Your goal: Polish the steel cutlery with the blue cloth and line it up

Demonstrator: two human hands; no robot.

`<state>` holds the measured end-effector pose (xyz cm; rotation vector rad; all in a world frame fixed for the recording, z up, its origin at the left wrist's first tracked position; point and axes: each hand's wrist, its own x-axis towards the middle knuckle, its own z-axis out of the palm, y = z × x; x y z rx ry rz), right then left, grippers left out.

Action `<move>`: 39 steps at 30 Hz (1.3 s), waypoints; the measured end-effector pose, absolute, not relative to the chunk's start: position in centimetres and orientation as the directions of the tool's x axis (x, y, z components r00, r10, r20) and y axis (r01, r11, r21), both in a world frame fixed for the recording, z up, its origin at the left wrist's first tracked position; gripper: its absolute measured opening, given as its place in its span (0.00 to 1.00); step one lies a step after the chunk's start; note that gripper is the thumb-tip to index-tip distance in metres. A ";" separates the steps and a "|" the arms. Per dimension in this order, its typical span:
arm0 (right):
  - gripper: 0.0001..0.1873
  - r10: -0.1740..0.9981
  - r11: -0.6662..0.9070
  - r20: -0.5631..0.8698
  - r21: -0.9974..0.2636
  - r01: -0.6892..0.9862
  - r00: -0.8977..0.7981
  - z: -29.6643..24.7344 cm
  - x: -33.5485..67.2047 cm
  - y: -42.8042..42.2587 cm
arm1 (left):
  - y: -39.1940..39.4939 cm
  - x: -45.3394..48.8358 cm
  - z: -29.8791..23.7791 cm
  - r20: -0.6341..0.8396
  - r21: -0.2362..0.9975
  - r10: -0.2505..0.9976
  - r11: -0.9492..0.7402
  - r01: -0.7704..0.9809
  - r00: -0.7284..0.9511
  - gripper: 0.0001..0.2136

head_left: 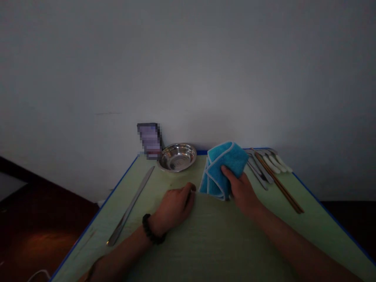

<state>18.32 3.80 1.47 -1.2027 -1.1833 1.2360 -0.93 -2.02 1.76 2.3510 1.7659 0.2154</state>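
My right hand point(243, 190) grips a folded blue cloth point(225, 164) with pale edging, thumb across its front. The cloth is held up over the far part of the table, right of a shiny metal bowl point(178, 158). My left hand point(174, 203), with a dark beaded bracelet on the wrist, is closed low over the table, just left of the cloth. Its fingers are curled, and whatever may be inside them is hidden. To the left of that hand lies a table knife point(132, 205), placed slantwise along the table's left side.
A phone point(149, 141) with a blurred screen leans against the wall behind the bowl. At the back right lie brown wooden chopsticks point(279, 184), several white-handled utensils point(276, 162) and metal cutlery point(258, 170). The pale green table point(223, 243) has blue edges and meets the wall.
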 end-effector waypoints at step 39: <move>0.16 0.997 -0.001 -0.006 -0.997 0.072 -0.076 1.3 15.1 1.4 | -1.4 -9.4 5.4 0.068 0.865 0.947 0.101 0.492 -0.313 0.10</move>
